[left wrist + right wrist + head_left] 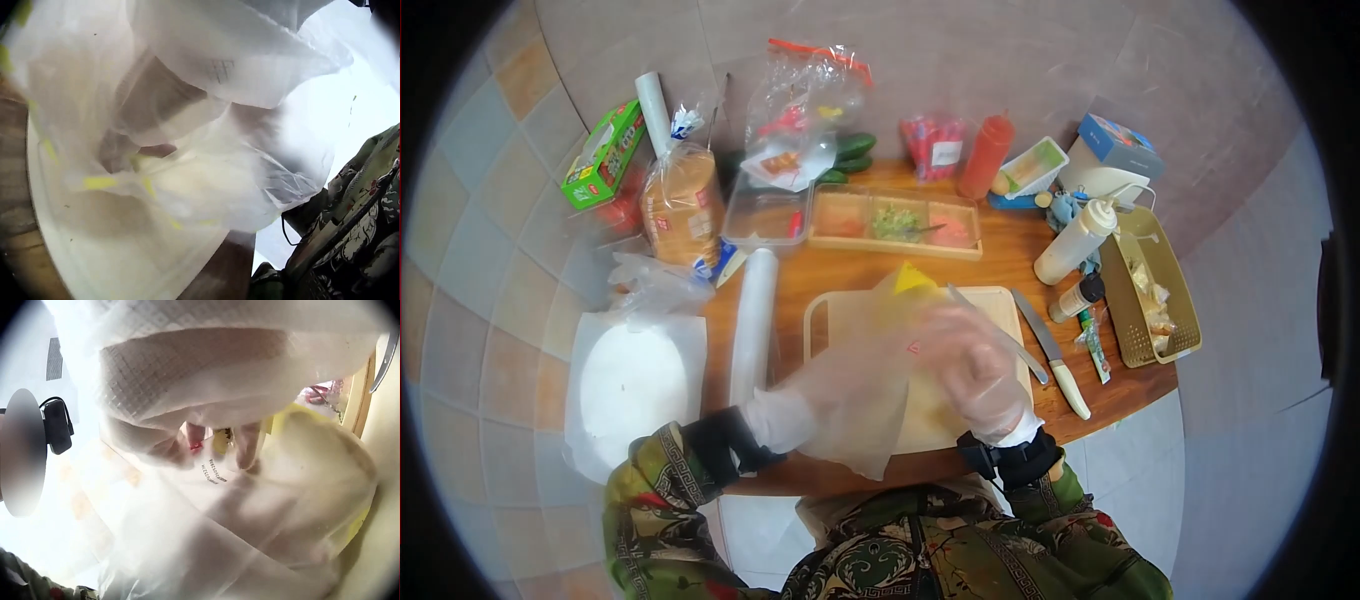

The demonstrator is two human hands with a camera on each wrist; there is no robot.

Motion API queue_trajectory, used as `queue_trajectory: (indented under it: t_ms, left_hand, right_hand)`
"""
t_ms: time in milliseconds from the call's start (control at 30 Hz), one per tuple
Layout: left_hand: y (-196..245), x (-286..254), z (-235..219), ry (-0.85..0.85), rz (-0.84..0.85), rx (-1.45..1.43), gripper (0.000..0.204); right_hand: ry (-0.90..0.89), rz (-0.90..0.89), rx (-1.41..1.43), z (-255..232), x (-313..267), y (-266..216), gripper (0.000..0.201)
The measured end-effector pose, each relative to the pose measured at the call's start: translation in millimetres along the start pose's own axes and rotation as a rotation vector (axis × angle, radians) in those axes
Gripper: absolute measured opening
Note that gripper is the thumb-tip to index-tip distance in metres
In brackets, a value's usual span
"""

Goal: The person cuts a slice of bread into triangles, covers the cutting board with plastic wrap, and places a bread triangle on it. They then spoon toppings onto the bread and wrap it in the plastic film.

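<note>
Both hands wear clear plastic gloves and work at a translucent plastic bag (865, 420) with yellow printed patches, over a pale cutting board (1005, 310). My right hand (980, 370), blurred in the head view, pinches the bag near its red mark. Bent fingertips (249, 447) show close to some small print in the right wrist view. My left hand (159, 97) grips the bag from the other side, much of it covered by the film. A yellow corner (912, 280) of the bag points toward the back of the board.
Right of the board lie a white-handled knife (1055, 355), a shaker (1078, 298) and a basket (1190, 345). Behind it stand a divided tray (895, 245) and sauce bottles (988, 155). Bagged bread (683, 210), a film roll (753, 320) and a white plate (632, 380) are at left.
</note>
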State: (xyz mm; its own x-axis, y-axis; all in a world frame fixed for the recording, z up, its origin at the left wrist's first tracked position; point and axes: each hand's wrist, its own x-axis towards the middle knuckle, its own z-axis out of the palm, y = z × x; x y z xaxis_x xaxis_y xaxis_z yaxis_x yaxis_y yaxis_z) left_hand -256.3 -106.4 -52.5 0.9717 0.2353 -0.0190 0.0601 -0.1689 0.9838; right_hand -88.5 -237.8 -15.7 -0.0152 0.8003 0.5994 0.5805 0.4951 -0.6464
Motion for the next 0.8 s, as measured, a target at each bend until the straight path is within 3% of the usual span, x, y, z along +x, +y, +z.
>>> queue_trajectory:
  t_ms: [33, 67, 100, 133, 167, 233, 267, 300, 333, 367, 400, 467, 567, 700, 800]
  left_hand:
    - [-14.3, 1.6, 2.5, 0.152, -0.266, -0.167, 0.039]
    - [7.4, -7.2, -0.7, 0.151, -0.265, -0.168, 0.039]
    - [51.8, -24.0, -7.7, 0.060, -0.349, -0.123, 0.048]
    - [83.5, -34.1, -12.8, -0.032, -0.432, -0.077, 0.064]
    - [96.9, -32.8, -12.3, -0.036, -0.435, -0.079, 0.064]
    - [112.4, -23.9, -7.4, 0.141, -0.634, -0.425, 0.063]
    - [111.7, -21.8, -7.6, 0.141, -0.634, -0.425, 0.063]
    - [109.1, -20.1, -8.0, 0.082, -0.604, -0.217, 0.061]
    - [106.0, -19.2, -8.7, 0.024, -0.571, -0.011, 0.059]
    - [100.9, -20.6, -9.2, 0.026, -0.572, -0.011, 0.059]
    - [92.7, -31.1, -9.7, 0.033, -0.554, -0.045, 0.059]
    - [83.2, -31.1, -9.6, 0.047, -0.515, -0.112, 0.058]
    - [67.0, -37.9, -12.4, 0.068, -0.455, -0.213, 0.058]
    - [42.2, -52.2, -16.1, 0.089, -0.380, -0.351, 0.057]
    - [26.2, -58.3, -19.3, 0.107, -0.320, -0.448, 0.056]
  right_hand:
    - [0.209, 0.032, -0.192, 0.5, 1.3, 1.2, 0.031]
    - [0.418, 0.061, -0.386, 0.9, 2.5, 2.5, 0.033]
    - [0.417, 0.063, -0.386, 3.0, 6.1, 2.0, 0.033]
    - [0.462, 0.199, -0.278, 6.7, 11.0, 0.3, 0.036]
    - [0.506, 0.337, -0.168, 8.6, 13.2, -0.5, 0.039]
    - [0.435, 0.312, -0.212, 11.5, 8.1, 17.4, 0.037]
    - [0.360, 0.281, -0.252, 13.4, 5.7, 25.1, 0.034]
    - [0.359, 0.280, -0.251, 15.5, 2.3, 29.1, 0.034]
    - [0.363, 0.397, -0.122, 17.8, 0.7, 29.8, 0.028]
    - [0.366, 0.513, 0.007, 19.5, 0.4, 29.1, 0.022]
    - [0.365, 0.514, 0.008, 19.2, 0.8, 26.2, 0.022]
    - [0.274, 0.706, 0.122, 16.4, 5.0, 14.2, 0.016]
    - [0.287, 0.733, 0.330, 18.8, 6.8, 11.1, 0.023]
    - [0.285, 0.740, 0.330, 26.1, 5.2, 14.7, 0.029]
    - [0.338, 0.864, 0.526, 25.8, 11.3, 16.6, 0.035]
